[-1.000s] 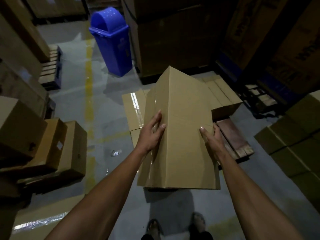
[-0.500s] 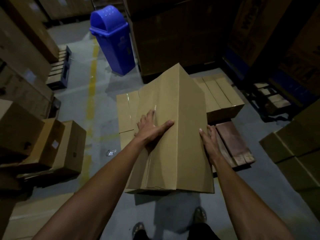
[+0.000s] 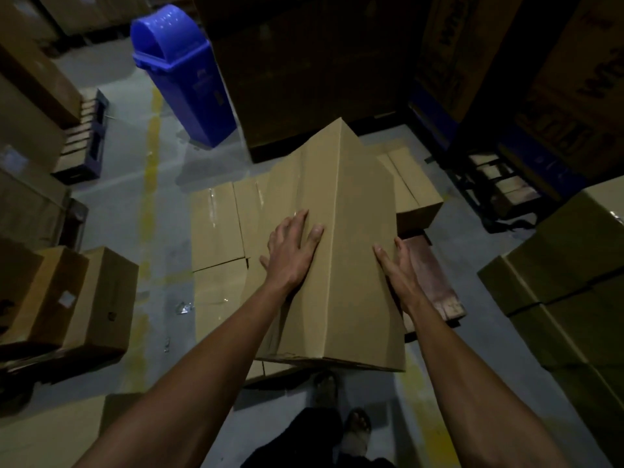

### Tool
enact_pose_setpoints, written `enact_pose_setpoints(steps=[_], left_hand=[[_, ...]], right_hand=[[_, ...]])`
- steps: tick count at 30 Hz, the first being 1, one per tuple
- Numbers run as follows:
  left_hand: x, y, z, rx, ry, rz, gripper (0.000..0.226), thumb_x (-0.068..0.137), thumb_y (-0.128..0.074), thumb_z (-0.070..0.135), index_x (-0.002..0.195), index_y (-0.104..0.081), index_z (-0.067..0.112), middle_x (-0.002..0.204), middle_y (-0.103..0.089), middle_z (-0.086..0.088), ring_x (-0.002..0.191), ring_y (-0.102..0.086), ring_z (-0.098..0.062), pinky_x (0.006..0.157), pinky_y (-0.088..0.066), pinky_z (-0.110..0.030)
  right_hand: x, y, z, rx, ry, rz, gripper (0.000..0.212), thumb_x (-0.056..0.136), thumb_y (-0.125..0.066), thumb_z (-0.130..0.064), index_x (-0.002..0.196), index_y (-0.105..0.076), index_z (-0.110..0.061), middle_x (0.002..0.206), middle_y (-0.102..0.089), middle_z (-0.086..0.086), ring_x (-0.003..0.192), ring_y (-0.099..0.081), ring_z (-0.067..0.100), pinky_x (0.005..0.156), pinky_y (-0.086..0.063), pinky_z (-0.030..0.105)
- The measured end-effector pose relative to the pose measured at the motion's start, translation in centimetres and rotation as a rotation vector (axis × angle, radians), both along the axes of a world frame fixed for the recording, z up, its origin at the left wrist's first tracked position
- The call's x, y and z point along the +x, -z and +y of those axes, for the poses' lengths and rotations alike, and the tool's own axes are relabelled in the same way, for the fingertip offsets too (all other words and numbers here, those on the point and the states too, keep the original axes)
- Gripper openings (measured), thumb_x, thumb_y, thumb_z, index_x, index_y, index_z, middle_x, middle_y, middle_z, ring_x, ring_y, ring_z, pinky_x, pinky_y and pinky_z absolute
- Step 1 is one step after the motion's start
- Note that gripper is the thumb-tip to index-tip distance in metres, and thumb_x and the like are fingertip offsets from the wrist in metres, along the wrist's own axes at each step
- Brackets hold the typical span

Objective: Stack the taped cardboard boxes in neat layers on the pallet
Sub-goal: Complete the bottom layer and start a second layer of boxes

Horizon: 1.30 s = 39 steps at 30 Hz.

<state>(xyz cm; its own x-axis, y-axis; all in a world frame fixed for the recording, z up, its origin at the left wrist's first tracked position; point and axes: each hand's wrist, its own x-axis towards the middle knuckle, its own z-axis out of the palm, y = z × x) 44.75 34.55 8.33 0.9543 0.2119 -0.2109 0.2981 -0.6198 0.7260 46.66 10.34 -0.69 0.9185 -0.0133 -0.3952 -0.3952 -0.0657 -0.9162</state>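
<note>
- Both hands flat against one cardboard box [image 3: 354, 265], fingers straight, none curled round it: left hand [image 3: 292, 246] spread on the box's left upper face, right hand [image 3: 393, 261] pressed along the box's right side, so the grip is two flat palms squeezing from either side
- Box tilted, its long edge turned up as a ridge running away from the body between the two hands; near end lowest, above the feet [image 3: 341, 410]
- Held over a layer of taped boxes [image 3: 216, 224] lying flat, shiny tape strips running down their tops; whether the held box touches that layer cannot be told
- More flat boxes of the same layer [image 3: 415, 187] showing past the box's far right side
- Reddish wooden pallet [image 3: 435, 282] peeking out just beside the right hand, under the layer
- Blue bin [image 3: 184, 72] with a domed lid standing on the floor [image 3: 128, 184], well beyond the layer to the left
- Yellow line [image 3: 150, 157] painted on the floor, running past the bin toward the near side
- Small boxes [image 3: 84, 298] leaning together at the left, one with a white label
- Stacked boxes [image 3: 567, 285] at the right, well apart from the pallet
- Tall dark cartons [image 3: 304, 62] behind, printing on them too dim to read
- Second pallet [image 3: 81, 143] at far left, on the floor
</note>
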Motion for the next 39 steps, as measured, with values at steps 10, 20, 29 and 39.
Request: enact_pose_setpoints(steps=[10, 20, 29, 39], left_hand=[[7.7, 2.6, -5.8, -0.077, 0.045, 0.018, 0.065, 0.089, -0.026, 0.090, 0.150, -0.024, 0.065, 0.167, -0.023, 0.014, 0.154, -0.022, -0.021, 0.116, -0.010, -0.073], [10.7, 5.4, -11.6, -0.080, -0.011, 0.077, 0.072, 0.086, -0.024, 0.093, 0.152, -0.021, 0.063, 0.168, -0.019, 0.017, 0.156, -0.015, -0.015, 0.117, -0.007, -0.073], [11.5, 11.2, -23.5, 0.073, -0.091, 0.158, 0.077, 0.085, -0.019, 0.094, 0.155, -0.014, 0.061, 0.170, -0.015, 0.016, 0.159, -0.007, -0.023, 0.119, -0.004, -0.072], [13.0, 21.2, -32.6, 0.160, -0.171, 0.232, 0.075, 0.089, -0.018, 0.091, 0.157, -0.007, 0.060, 0.172, -0.006, 0.016, 0.160, 0.003, -0.025, 0.121, -0.001, -0.071]], right_hand=[[7.0, 0.9, -4.5, -0.239, -0.083, 0.046, 0.111, 0.074, -0.054, -0.096, 0.163, -0.021, -0.037, 0.164, -0.038, -0.003, 0.150, -0.034, 0.025, 0.122, -0.031, 0.053], [11.7, 4.4, -9.1, -0.158, -0.086, 0.041, 0.101, 0.077, -0.062, -0.088, 0.161, -0.025, -0.045, 0.159, -0.043, -0.012, 0.144, -0.043, 0.013, 0.123, -0.032, 0.047], [14.2, 11.7, -19.3, -0.046, -0.194, 0.113, 0.085, 0.086, -0.059, -0.082, 0.158, -0.034, -0.043, 0.150, -0.054, -0.012, 0.136, -0.054, 0.011, 0.116, -0.041, 0.049], [18.2, 24.1, -26.8, 0.022, -0.353, 0.313, 0.087, 0.080, -0.052, -0.092, 0.155, -0.030, -0.053, 0.149, -0.053, -0.010, 0.133, -0.054, 0.018, 0.115, -0.041, 0.057]])
